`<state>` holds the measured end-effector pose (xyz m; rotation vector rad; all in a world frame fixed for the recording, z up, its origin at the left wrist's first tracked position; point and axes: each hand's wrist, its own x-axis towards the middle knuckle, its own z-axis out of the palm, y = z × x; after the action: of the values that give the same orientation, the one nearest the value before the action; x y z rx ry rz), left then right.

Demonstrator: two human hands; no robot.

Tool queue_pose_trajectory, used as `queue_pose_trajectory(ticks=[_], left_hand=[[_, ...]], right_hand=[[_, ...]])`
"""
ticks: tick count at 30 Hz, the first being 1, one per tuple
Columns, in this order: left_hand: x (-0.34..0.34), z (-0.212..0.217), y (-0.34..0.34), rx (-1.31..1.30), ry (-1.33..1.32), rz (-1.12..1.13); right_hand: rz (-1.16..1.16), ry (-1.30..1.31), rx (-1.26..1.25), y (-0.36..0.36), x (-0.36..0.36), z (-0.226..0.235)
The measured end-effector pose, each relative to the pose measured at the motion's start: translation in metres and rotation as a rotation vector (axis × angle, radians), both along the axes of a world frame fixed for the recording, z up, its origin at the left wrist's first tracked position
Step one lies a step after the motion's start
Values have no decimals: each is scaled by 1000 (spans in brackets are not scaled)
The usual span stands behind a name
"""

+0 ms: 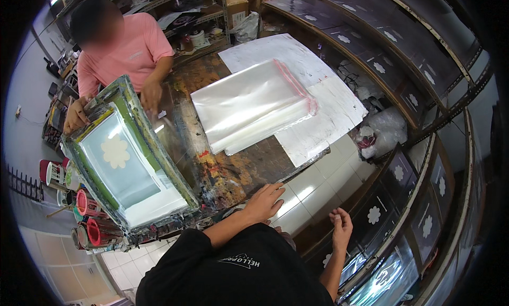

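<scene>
1. Head view, near edge: left hand laid palm down on the edge of the paint-stained worktable, fingers spread and slightly curled, pinching nothing; black sleeve filling the lower middle
2. Head view, lower right: right hand held off the table beside the dark drying rack, fingers loosely curled and apart, nothing between them
3. Head view, centre: stack of clear plastic bags lying flat on the table, well apart from both hands; glossy, see-through, roughly rectangular, sheets slightly fanned at the lower edge, a thin red strip along the far right side
4. Head view, beneath the stack: white sheet, scuffed and grey-flecked, overhanging the table edge toward the rack
5. Head view, left: screen-printing frame tilted up from the table, rim smeared green, pale mesh bearing a cream flower shape
6. Head view, upper left: co-worker in a pink shirt across the table, one hand on the frame's far rim, the other hand on its outer corner
7. Head view, lower left: ink cans with red and pink rims clustered below the frame
8. Head view, right: rack shelves holding dark sheets printed with white flowers, over a white tiled floor
</scene>
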<state>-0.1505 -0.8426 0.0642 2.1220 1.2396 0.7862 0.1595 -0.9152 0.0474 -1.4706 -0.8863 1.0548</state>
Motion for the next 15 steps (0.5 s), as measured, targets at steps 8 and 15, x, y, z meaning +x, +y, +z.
queue_pose_trajectory(ticks=[8, 15], left_hand=[[-21, 67, 30, 371, 130, 254], [-54, 96, 85, 420, 695, 491]], right_hand=[[-6, -10, -78, -22, 4, -18], [45, -37, -112, -24, -12, -23]])
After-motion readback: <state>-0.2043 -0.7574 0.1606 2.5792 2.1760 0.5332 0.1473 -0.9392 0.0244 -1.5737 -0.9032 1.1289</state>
